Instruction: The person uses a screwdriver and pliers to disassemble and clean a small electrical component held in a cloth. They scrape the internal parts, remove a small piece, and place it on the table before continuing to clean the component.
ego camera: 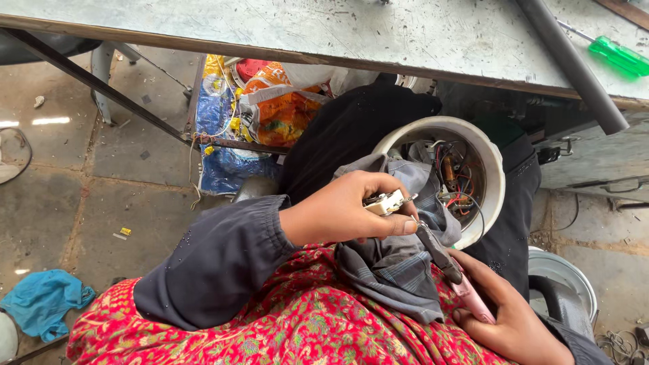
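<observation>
I see the left hand (pixel 345 211) pinching a small cream plastic switch block (pixel 385 202). Right hand (pixel 503 312) closed around a pink-handled tool (pixel 451 269), tip at the block. Grey checked cloth (pixel 399 267) beneath; round white housing (pixel 473 169), tangled wires inside, just beyond.

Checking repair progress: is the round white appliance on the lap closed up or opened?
Opened. The white housing has no cover on this side, so wires and parts inside show. It rests tipped on the lap.
</observation>
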